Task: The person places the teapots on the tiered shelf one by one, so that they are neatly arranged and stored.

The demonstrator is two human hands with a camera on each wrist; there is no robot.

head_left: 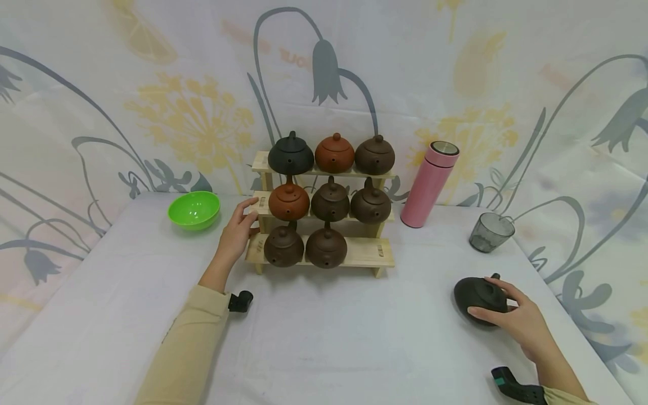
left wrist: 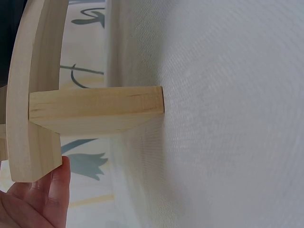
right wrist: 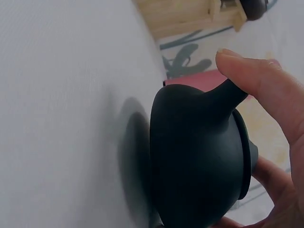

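My right hand [head_left: 523, 318] grips a black teapot [head_left: 478, 298] low over the right side of the table. In the right wrist view the thumb presses on the spout of this teapot [right wrist: 194, 156], while other fingers reach past its lid; a shadow falls beside its base. At the left end of a three-tier wooden stand [head_left: 367, 253], my left hand [head_left: 235, 233] holds the edge near the middle shelf. The left wrist view has its fingers [left wrist: 58, 190] behind the end of a board. Black, orange-brown and dark brown teapots [head_left: 331, 202] fill the upper tiers; two dark brown ones sit below.
A bright green bowl [head_left: 194, 211] stands left of the stand. To its right are a pink thermos [head_left: 427, 188] and, farther over, a grey see-through glass [head_left: 491, 232]. The white tablecloth [head_left: 324, 337] meets a patterned cloth backdrop [head_left: 202, 67] behind.
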